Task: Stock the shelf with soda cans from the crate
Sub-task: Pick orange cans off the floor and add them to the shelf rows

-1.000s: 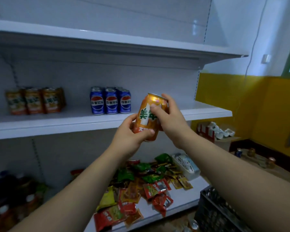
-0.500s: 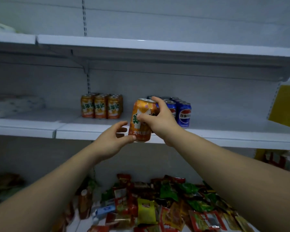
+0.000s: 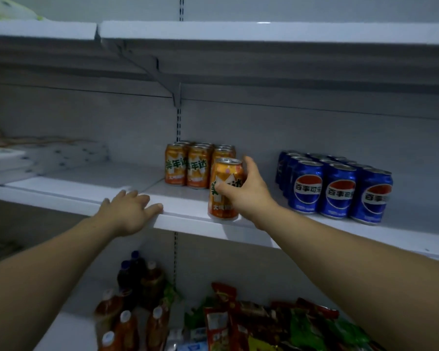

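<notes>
**Orange soda can**: smooth printed metal cylinder with a silver rimmed lid. It is upright at the front edge of the shelf; whether its base rests there cannot be told.

**Right hand**: thumb across the label, fingers curled round the back, gripping the can.

**Left hand**: fingers nearly straight, resting on the shelf's front edge, holding nothing.

**Behind:** orange cans in rows. **Toward the right end:** blue cans.

**Risk:** let go this near the lip, the can may tip off. Pushed back briskly, it may knock the rows, as glossy metal likely slides easily on the smooth white deck.

orange can: mid-air → on shelf | left hand: off can → shelf edge
</notes>
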A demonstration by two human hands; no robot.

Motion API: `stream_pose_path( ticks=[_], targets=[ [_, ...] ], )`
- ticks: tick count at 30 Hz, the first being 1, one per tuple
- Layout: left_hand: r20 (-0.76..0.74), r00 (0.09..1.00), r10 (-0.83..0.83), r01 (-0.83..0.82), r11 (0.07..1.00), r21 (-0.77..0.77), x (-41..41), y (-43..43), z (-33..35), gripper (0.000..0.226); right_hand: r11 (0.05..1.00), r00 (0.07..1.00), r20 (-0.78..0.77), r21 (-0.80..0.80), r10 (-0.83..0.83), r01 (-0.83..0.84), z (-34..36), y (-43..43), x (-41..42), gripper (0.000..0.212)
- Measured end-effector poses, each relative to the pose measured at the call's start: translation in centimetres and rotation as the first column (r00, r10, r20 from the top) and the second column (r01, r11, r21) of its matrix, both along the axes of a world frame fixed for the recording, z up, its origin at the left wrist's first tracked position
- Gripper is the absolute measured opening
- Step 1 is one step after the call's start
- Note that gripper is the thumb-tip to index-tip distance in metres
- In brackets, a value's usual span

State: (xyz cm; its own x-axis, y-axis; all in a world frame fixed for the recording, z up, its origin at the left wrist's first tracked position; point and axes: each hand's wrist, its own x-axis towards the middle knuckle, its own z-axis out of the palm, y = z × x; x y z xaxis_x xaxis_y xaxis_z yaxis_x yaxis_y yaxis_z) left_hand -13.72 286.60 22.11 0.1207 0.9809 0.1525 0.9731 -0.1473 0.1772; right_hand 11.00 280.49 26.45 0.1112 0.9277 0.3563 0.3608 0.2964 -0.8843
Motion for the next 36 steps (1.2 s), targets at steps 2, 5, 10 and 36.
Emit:
stream_pose_path(
  ticks=[2,5,10,36],
  targets=[
    [-0.045,0.998,0.033,-0.033,0.999,0.011,-0.6,1.1,-0.9,0.073,1.000,0.998,0.051,0.016,0.023,-0.024,-0.6,1.8,-1.3,0.084],
    [-0.036,0.999,0.025,-0.021,0.994,0.112,-0.8,1.9,-2.1,0.087,0.999,0.993,0.112,0.013,0.034,-0.036,-0.9,4.3,-3.1,0.084],
    [-0.058,0.997,0.049,-0.037,0.982,0.186,-0.7,2.3,-2.6,0.074,0.999,0.960,0.278,-0.013,0.041,-0.039,-0.2,7.4,-6.2,0.087],
    [0.029,0.999,0.035,-0.040,0.977,0.208,-0.7,2.1,-3.0,0.078,0.997,0.874,0.485,0.070,-0.047,0.015,-1.8,12.3,-10.1,0.094]
  ],
)
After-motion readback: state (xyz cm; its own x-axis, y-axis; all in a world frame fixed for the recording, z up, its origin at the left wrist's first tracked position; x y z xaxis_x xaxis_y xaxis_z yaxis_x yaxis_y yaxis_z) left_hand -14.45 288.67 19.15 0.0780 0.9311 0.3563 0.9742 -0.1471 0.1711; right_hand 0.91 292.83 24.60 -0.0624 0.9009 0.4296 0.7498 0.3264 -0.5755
